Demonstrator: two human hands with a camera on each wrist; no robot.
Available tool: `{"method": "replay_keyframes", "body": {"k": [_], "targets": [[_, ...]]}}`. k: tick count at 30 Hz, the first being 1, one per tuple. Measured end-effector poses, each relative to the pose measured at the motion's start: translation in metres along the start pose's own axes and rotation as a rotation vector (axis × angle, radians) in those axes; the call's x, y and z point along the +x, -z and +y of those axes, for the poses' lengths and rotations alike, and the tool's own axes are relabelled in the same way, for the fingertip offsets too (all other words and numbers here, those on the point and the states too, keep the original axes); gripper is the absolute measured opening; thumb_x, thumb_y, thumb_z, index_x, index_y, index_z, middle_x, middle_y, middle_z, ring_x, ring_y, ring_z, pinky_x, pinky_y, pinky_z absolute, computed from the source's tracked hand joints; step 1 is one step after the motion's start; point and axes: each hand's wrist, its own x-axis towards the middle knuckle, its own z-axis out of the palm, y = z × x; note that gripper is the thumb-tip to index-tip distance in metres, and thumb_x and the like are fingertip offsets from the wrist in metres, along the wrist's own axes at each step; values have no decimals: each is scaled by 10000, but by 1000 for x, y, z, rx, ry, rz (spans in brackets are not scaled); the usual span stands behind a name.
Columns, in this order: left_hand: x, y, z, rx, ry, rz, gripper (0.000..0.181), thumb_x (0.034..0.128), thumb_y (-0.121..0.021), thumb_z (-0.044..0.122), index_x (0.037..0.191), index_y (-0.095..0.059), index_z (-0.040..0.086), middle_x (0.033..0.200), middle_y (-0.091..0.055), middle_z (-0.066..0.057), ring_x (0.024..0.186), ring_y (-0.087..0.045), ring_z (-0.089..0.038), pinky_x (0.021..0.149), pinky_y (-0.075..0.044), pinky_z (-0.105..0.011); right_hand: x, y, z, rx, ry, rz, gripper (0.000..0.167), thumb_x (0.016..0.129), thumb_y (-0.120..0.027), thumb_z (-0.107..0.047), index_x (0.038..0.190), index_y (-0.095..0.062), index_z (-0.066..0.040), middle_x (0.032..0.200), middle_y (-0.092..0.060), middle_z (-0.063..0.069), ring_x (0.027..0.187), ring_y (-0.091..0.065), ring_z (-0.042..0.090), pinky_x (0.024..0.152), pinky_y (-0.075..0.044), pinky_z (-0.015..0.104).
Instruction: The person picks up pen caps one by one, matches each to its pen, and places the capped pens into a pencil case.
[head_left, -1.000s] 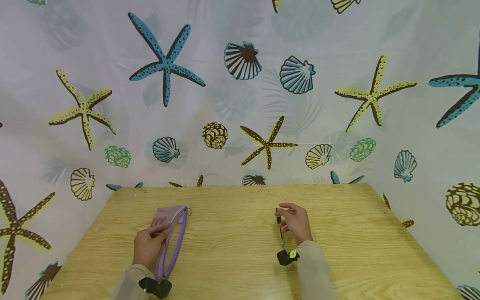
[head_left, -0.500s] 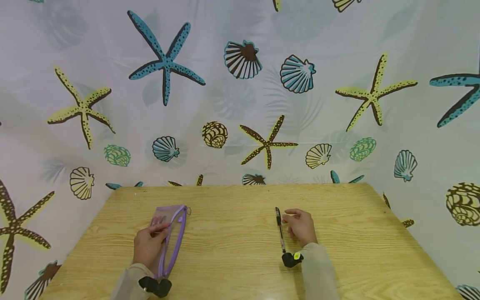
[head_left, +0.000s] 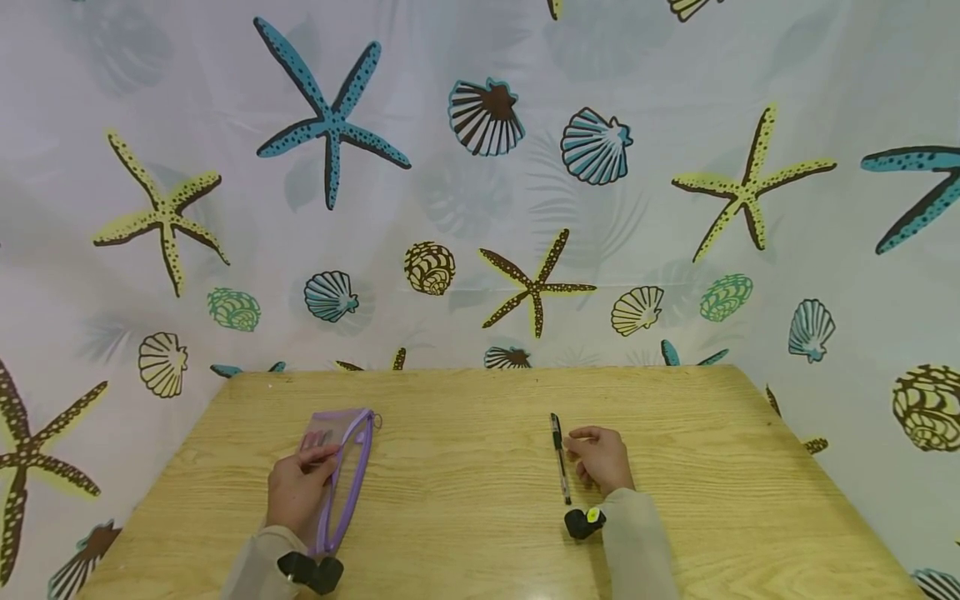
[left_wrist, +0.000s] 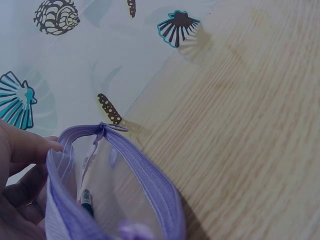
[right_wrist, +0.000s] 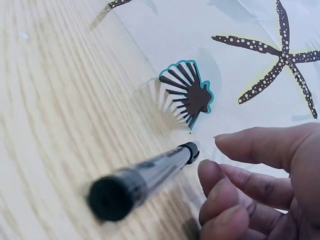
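My left hand (head_left: 298,492) pinches the upper edge of a see-through pencil pouch (head_left: 363,467) with purple zip bands. The pouch lies on the left of the table with its mouth unzipped. Inside, the left wrist view shows a small dark-tipped item (left_wrist: 86,199), mostly hidden by the near rim. A clear-barrelled pen (head_left: 562,462) with a black cap and grip lies on the table to the right. Just to its right, my right hand (head_left: 602,460) has loosely bent fingers and holds nothing. The right wrist view has the pen (right_wrist: 157,170) left of the fingertips, apart from them.
A wooden table (head_left: 457,483) lies beneath both hands. Behind it and along its sides hangs a white cloth (head_left: 450,192) printed with starfish and shells. Each wrist wears a black camera (head_left: 583,523).
My right hand has let go of the pen and moved a little to the right. The pen stays where it was. My left hand keeps its hold on the pouch.
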Motion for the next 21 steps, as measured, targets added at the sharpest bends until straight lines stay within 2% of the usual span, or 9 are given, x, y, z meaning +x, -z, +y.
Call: {"method": "replay_keyframes", "body": {"k": [13,21], "targets": [[1,0,-3,10,-2,-1,215,875,-667,47,1066,-712,-40,801,-682,-59,669,-565,-66,580,-482,-173,-4,-9,-3,-137,22,3,231,877,-698,-142,1003,-622,37,718,-653,99,417,-468,122,392,-395,268],[1,0,-3,3,-12,-1,214,876,-670,44,1068,-713,-39,824,-689,-71,665,-562,-61,578,-483,-175,-4,-12,-6,-237,30,15,147,849,-714,-109,882,-649,19,568,-600,85,409,-503,136,396,-435,276]]}}
